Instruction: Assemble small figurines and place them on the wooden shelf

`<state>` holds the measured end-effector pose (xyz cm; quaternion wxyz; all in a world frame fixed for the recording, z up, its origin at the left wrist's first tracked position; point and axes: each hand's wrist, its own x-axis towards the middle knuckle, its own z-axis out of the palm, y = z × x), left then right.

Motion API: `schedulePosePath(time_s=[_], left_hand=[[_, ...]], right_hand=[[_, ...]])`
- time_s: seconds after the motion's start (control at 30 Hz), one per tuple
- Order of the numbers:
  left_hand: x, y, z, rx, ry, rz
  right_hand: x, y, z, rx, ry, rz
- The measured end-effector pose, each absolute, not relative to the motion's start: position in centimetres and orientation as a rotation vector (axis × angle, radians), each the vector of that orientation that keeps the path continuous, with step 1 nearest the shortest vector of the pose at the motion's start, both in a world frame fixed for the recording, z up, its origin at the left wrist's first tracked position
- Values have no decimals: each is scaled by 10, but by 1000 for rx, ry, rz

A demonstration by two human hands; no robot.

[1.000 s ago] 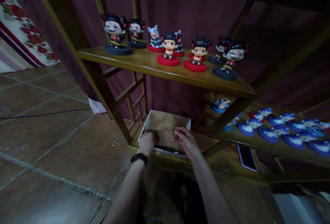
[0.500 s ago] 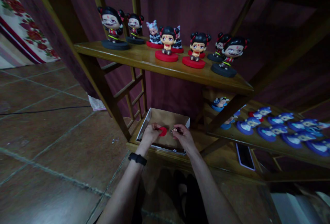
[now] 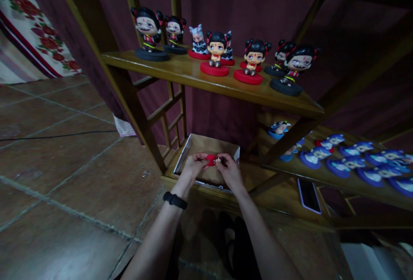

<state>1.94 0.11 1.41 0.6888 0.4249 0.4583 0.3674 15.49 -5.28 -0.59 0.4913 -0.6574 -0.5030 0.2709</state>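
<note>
Between the fingers of my left hand (image 3: pixel 196 165) is a red round base (image 3: pixel 211 160), tilted with its face turned up. My right hand (image 3: pixel 230 170) is closed on a small black-haired figurine (image 3: pixel 219 160), which lies sideways with its feet toward the base. Figurine and base meet or nearly meet; whether they are joined I cannot tell. Both hands are over a shallow cardboard box (image 3: pixel 206 143) with white outer sides, standing on the low wooden shelf.
Several figurines on red or dark bases, such as a seated figurine (image 3: pixel 216 50), stand on the wooden shelf (image 3: pixel 180 71) above my hands. Blue-haired figurines (image 3: pixel 346 164) fill the lower right shelf. A phone (image 3: pixel 309 195) lies below them. A cable (image 3: pixel 61 134) crosses the tiled floor.
My two hands have come together. The red base has moved right to the figurine's feet, closing the gap between them. The view has shifted slightly.
</note>
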Motion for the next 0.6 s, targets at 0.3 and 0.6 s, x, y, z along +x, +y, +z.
schedulePosePath(time_s=[0.3,0.6], left_hand=[[18,0,11,912,1016,843],[16,1,13,839,986,848]], right_hand=[[151,-55,5,-1653,-1393,527],[153,-56,8,-1564,-1450,535]])
